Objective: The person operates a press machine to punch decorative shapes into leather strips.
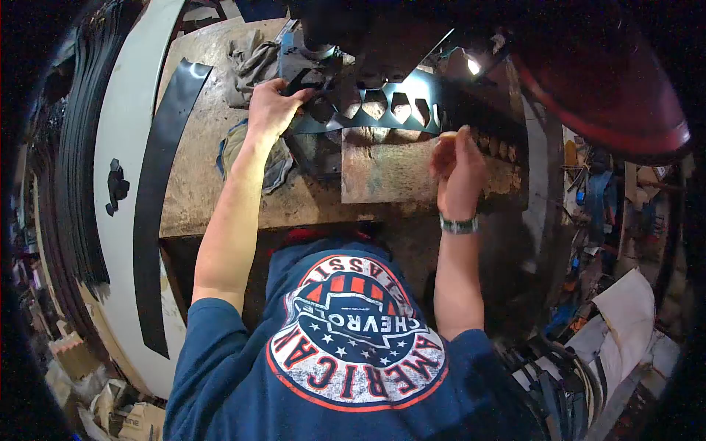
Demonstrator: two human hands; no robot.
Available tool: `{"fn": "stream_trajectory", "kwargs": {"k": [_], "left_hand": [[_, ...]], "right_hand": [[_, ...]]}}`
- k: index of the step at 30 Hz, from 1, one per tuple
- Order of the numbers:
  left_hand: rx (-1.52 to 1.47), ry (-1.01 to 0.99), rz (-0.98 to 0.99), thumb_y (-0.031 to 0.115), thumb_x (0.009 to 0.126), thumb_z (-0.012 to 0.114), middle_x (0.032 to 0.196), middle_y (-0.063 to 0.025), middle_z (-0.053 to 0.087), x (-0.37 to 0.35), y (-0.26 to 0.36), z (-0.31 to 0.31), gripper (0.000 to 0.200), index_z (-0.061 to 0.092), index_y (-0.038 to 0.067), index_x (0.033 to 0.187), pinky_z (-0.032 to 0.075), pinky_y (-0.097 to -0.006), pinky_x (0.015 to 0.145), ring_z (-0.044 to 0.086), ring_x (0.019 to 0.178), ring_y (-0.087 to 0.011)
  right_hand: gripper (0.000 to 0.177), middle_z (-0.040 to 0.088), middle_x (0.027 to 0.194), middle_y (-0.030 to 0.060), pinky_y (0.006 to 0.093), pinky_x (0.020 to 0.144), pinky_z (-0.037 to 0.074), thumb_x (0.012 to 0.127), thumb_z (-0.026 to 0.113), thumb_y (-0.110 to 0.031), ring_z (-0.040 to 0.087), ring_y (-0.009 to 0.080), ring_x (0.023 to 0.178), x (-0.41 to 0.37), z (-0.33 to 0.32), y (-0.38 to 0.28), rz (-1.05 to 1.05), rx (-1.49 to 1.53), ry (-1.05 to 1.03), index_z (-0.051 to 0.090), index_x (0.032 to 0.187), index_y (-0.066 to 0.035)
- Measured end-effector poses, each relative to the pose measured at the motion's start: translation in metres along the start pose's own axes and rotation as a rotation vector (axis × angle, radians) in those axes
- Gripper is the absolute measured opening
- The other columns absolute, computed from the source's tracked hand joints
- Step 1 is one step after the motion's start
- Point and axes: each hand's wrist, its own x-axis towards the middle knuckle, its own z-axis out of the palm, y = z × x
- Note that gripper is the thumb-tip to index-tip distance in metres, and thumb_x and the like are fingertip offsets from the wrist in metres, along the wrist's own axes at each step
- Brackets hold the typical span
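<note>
My left hand [275, 107] is at the left end of a black sheet strip [434, 92]. Its thumb and fingers are closed on dark material there. A row of pointed cut-outs runs along this strip, and lamp light glares off its right part. My right hand [459, 166], with a watch [459, 225] on the wrist, is raised just below the strip's right end. Its thumb stands apart from the fingers, which look slightly blurred, and nothing shows in it. Under the strip lies a worn wooden board [386, 169]. Dark machinery [368, 44] hides the area above the strip.
A long plain black strip [163, 154] lies on the left over a white panel [121, 95]. Crumpled cloths [254, 65] rest on the wooden table [193, 195]. A lit lamp [473, 66] and a large red housing [625, 81] overhang the right. Scrap strips [566, 382] pile at lower right.
</note>
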Motion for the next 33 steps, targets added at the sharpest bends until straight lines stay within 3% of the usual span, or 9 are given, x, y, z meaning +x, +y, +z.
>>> {"fn": "stream_trajectory", "kwargs": {"k": [4,8,15,19,20,21,24,30,33], "left_hand": [[0.039,-0.085,-0.08,0.018,0.078,0.076,0.069,-0.0076,0.068,-0.028,0.01,-0.007,0.026,0.069,-0.004,0.09,0.047,-0.0276,0.051,0.063,0.055,-0.012],[0.001,-0.166,-0.111,0.017,0.082,0.073,0.061,-0.005,0.062,-0.075,0.014,-0.012,0.021,0.063,0.0,0.075,0.041,-0.027,0.044,0.054,0.049,-0.0085],[-0.073,-0.429,-0.383,0.022,0.083,0.074,0.067,-0.0035,0.063,-0.171,0.016,-0.017,0.024,0.063,0.001,0.082,0.044,-0.0272,0.05,0.056,0.057,-0.0095],[0.345,-0.055,-0.031,0.029,0.077,0.079,0.067,-0.0057,0.059,-0.16,0.018,-0.017,0.034,0.061,0.002,0.083,0.047,-0.0328,0.058,0.057,0.06,-0.02],[0.422,0.035,0.022,0.03,0.074,0.08,0.077,-0.0095,0.059,-0.152,0.022,-0.017,0.036,0.062,0.003,0.09,0.048,-0.0358,0.066,0.058,0.071,-0.0263],[0.418,0.142,0.288,0.031,0.073,0.081,0.09,-0.0123,0.061,-0.136,0.023,-0.012,0.04,0.061,0.004,0.094,0.048,-0.038,0.075,0.059,0.084,-0.0282],[0.514,0.187,0.66,0.033,0.069,0.084,0.117,-0.0169,0.059,-0.071,0.027,0.009,0.056,0.061,0.002,0.109,0.044,-0.0418,0.095,0.053,0.111,-0.0335],[0.579,0.043,0.81,0.068,0.059,0.077,0.139,-0.0198,0.045,0.013,0.011,0.065,0.103,0.04,0.02,0.143,0.03,-0.0506,0.11,0.033,0.135,-0.0399],[0.783,0.092,0.772,0.071,0.062,0.072,0.137,-0.0126,0.049,0.025,0.005,0.084,0.096,0.048,0.019,0.138,0.023,-0.0482,0.113,0.035,0.136,-0.0276]], "right_hand": [[0.036,0.067,0.077,0.0083,0.0237,0.048,0.048,0.099,0.053,-0.037,0.064,0.0137,0.061,-0.052,-0.004,0.013,0.239,-0.044,-0.097,0.063,0.094,-0.002],[0.04,0.069,0.087,0.0125,0.025,0.052,0.054,0.098,0.054,-0.038,0.068,0.0166,0.068,-0.083,-0.008,0.029,0.446,0.006,-0.141,0.063,0.102,0.0],[0.046,0.069,0.09,0.0121,0.0302,0.057,0.057,0.093,0.06,-0.044,0.068,0.0175,0.072,-0.097,-0.023,0.041,0.66,0.072,-0.009,0.064,0.1,0.001],[0.035,0.069,0.088,0.0086,0.0354,0.064,0.057,0.091,0.065,-0.04,0.067,0.0176,0.075,-0.091,-0.029,0.061,0.557,0.295,0.053,0.066,0.096,-0.004],[0.034,0.07,0.088,0.0087,0.035,0.064,0.057,0.091,0.065,-0.039,0.067,0.0178,0.075,-0.092,-0.031,0.064,0.554,0.306,0.059,0.066,0.096,-0.005],[0.033,0.07,0.089,0.0088,0.0346,0.064,0.057,0.091,0.065,-0.038,0.067,0.018,0.075,-0.093,-0.034,0.071,0.55,0.315,0.063,0.066,0.096,-0.005],[0.032,0.071,0.091,0.0096,0.0341,0.066,0.056,0.094,0.061,-0.035,0.068,0.0186,0.078,-0.094,-0.039,0.069,0.571,0.298,0.009,0.067,0.098,-0.004],[0.028,0.07,0.09,0.0093,0.0323,0.062,0.057,0.094,0.063,-0.032,0.068,0.0187,0.073,-0.091,-0.041,0.06,0.579,0.249,-0.026,0.066,0.098,-0.004],[0.03,0.069,0.093,0.0101,0.033,0.062,0.056,0.095,0.061,-0.031,0.067,0.0196,0.075,-0.092,-0.041,0.06,0.555,0.228,-0.006,0.065,0.102,-0.003]]}}
